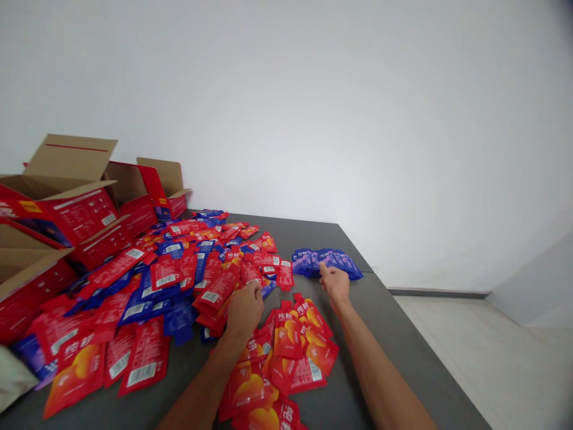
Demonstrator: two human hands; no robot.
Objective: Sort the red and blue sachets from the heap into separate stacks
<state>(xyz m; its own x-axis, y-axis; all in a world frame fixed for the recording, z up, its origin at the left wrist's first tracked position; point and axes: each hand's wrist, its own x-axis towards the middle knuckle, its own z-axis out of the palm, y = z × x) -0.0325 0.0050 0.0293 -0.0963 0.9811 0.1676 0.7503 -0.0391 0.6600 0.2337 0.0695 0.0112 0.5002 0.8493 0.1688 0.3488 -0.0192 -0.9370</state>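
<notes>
My left hand (246, 306) is at the right edge of a big mixed heap of red pouches (217, 289) and blue pouches (180, 316). Its fingers are bent together beside a small blue-purple pouch (268, 289); whether they grip it is hidden. My right hand (335, 283) touches the near side of a row of overlapping blue pouches (342, 264), its fingers closed, and what they hold is too small to make out. Between my forearms lies a loose group of red pouches with orange fruit pictures (289, 334).
Open red cardboard boxes (85, 215) stand at the left behind the heap. The dark table (308, 230) meets a white wall at the back. Its right edge drops to a pale floor (470, 340). Whitish cloth (13, 376) shows at the lower left.
</notes>
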